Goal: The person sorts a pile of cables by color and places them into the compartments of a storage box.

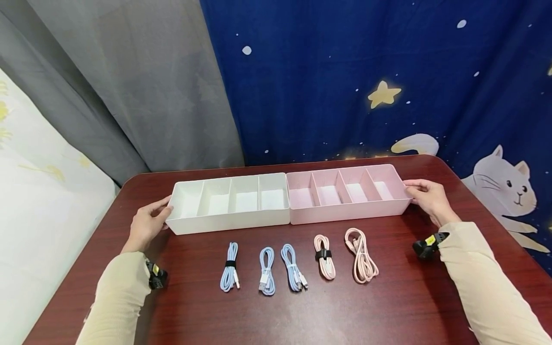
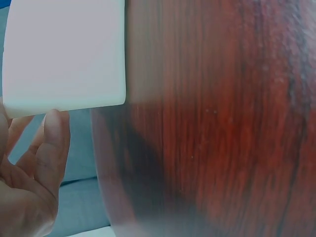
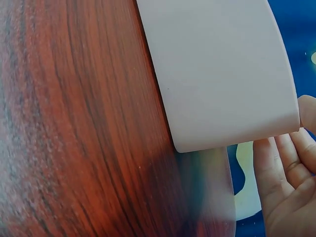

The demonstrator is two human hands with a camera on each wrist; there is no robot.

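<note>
A white divided storage box (image 1: 228, 221) and a pink divided storage box (image 1: 349, 211) stand end to end across the back of the table, their inner ends meeting. Each has several compartments, with nothing in them. My left hand (image 1: 147, 223) grips the outer end of the white box; the left wrist view shows its fingertips (image 2: 55, 118) against the end wall. At the opposite end, my right hand (image 1: 431, 199) holds the pink box. In the right wrist view its thumb (image 3: 307, 112) is at the rim and its fingers are at the end wall.
In front of the boxes lie bundled cables: a blue one with a black strap (image 1: 230, 268), two other blue cables (image 1: 267, 273) (image 1: 293, 268), a pink one with a black strap (image 1: 324, 257) and a looser pink cable (image 1: 361, 256). Curtains (image 1: 302, 96) hang behind the table (image 1: 302, 316).
</note>
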